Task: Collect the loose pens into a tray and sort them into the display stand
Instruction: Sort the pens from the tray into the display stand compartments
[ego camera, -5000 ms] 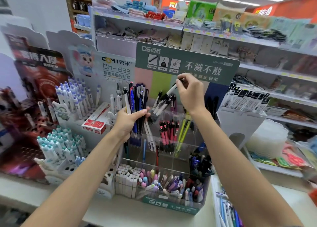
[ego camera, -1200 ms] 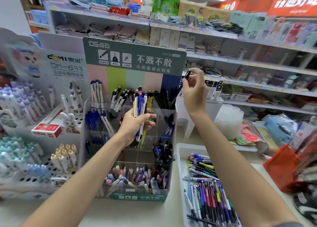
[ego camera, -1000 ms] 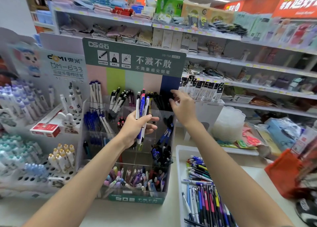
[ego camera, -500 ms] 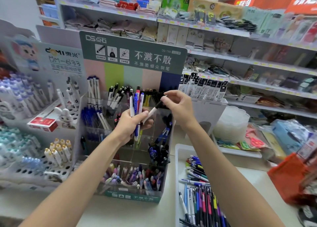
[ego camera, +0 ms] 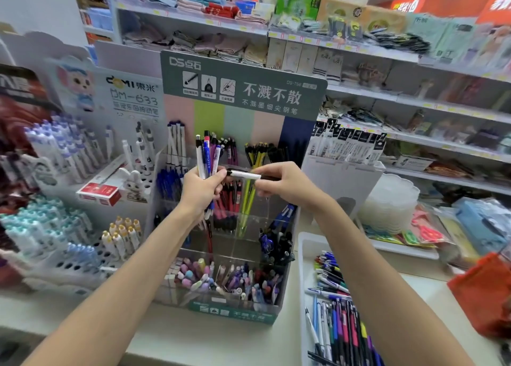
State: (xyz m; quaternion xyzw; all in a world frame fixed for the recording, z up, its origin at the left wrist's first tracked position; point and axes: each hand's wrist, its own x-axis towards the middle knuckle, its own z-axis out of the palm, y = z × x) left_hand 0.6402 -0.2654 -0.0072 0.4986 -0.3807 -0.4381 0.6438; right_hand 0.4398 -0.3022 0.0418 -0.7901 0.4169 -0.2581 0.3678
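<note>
Far left: racks of white-barrelled pens (ego camera: pixel 69 155) stand on the counter beside the display stand.

Centre left: the left hand (ego camera: pixel 203 191) is raised in front of the upper compartments of the display stand (ego camera: pixel 232 313), fingers clenched around a bundle of pens (ego camera: pixel 206 155) held upright, their caps projecting above the fist.

Centre: the clear, tiered stand holds sorted pens: blue at the left, red and yellow-green in the middle row, dark blue at the right, mixed pastel ones in the near, lowest bin.

Centre right: the right hand (ego camera: pixel 284 184) pinches a white pen with black ends (ego camera: pixel 244 175) between thumb and fingers. The pen lies roughly level in the air, its left end just beside the left thumb.

Near right: a white tray (ego camera: pixel 302 282) sits on the counter beside the stand, holding loose pens (ego camera: pixel 340 318) of many colours.
</note>
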